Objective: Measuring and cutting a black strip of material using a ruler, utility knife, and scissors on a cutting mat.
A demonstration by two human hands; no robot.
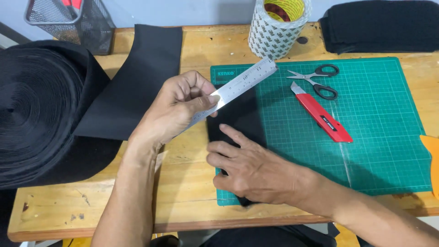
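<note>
Left hand (176, 107) pinches a steel ruler (238, 89), stiff and light, by its near end. Right hand (249, 167) lies flat, fingers spread, pressing a soft, limp black fabric strip (238, 114) onto the green cutting mat (366, 137).

A pale wooden worktop (196, 192) fills most of the view, its surface scuffed and marked with dark stains toward the near left corner. Its front edge runs along the bottom, with dark shadowed space below it. Beyond the far edge, a plain light grey-blue wall (183, 11) rises behind everything. At the far left corner, a strip of darker trim shows beside the wall. Light is even and soft, casting only faint shadows across the wood, and the grain shows clearly.
</note>
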